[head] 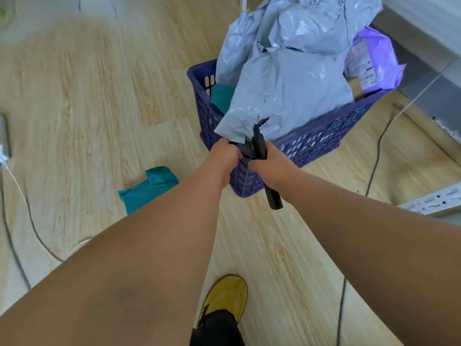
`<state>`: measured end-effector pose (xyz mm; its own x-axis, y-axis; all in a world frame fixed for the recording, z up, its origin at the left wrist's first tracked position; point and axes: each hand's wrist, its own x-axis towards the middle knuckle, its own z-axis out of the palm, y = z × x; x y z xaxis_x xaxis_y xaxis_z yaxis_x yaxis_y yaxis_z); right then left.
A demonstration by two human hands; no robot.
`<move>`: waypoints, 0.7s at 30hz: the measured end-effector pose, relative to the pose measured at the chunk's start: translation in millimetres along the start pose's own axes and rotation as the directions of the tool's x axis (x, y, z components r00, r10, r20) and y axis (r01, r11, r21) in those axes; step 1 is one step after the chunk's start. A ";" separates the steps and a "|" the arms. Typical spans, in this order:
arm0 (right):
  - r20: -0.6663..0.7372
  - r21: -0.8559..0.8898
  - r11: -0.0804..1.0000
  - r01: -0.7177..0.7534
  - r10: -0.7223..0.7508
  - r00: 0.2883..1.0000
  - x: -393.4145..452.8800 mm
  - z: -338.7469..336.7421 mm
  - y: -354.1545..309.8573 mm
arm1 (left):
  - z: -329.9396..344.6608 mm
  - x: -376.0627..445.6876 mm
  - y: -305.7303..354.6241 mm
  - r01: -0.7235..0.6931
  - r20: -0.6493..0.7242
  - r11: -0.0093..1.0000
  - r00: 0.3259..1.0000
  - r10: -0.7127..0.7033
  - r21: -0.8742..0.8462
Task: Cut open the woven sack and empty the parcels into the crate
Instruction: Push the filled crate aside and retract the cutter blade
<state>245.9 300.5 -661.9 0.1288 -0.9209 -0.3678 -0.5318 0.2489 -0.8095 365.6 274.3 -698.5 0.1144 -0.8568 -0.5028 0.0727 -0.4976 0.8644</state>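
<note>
A pale wood-plank floor [82, 101] runs under everything, crossed by dark cables [374, 156]. Both hands meet at the near corner of a purple slotted plastic crate [324, 138]. The left hand [225, 153] is curled tight around the bottom edge of a grey plastic sack [287, 91], which rises up and away from the grip and leans over the crate, its upper part bunched and crumpled. The right hand [269, 162], just beside the left, is closed round a black-handled cutter [264, 161]; the handle end pokes out below the wrist, the tip points up at the sack's edge. Whether the blade touches the sack is hard to tell. Beyond the grip, inside the crate, lie a teal parcel [220, 96] and a purple labelled parcel [371, 63], mostly covered by the sack. Left of and nearer than the hands, another teal parcel [149, 188] lies on the floor. A yellow shoe [224, 298] shows between the forearms.
</note>
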 end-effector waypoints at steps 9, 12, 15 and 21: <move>-0.083 -0.061 0.998 0.016 -0.021 0.996 49.6 -1.1 -19.7 | -14.9 56.4 23.6 -0.055 0.130 0.998 0.990 0.056 -0.006; -0.192 -0.269 0.955 0.123 -0.178 0.965 47.4 30.5 -18.3 | -48.4 70.1 4.6 -0.023 0.046 0.962 0.999 0.011 0.273; -0.273 -0.403 0.912 0.081 -0.204 0.940 50.6 57.9 -18.7 | -89.4 82.7 -27.3 0.172 -0.196 0.656 0.980 -0.038 0.735; -0.293 -0.563 0.823 0.077 -0.285 0.913 76.7 77.8 -21.6 | -130.2 96.6 -79.6 0.408 -0.392 0.285 0.913 -0.113 0.867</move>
<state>332.3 247.9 -708.2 0.0243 -0.9993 0.0293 -0.8991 -0.0347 -0.4364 499.8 248.8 -816.5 0.4849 -0.6729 -0.5587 -0.7918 -0.6090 0.0463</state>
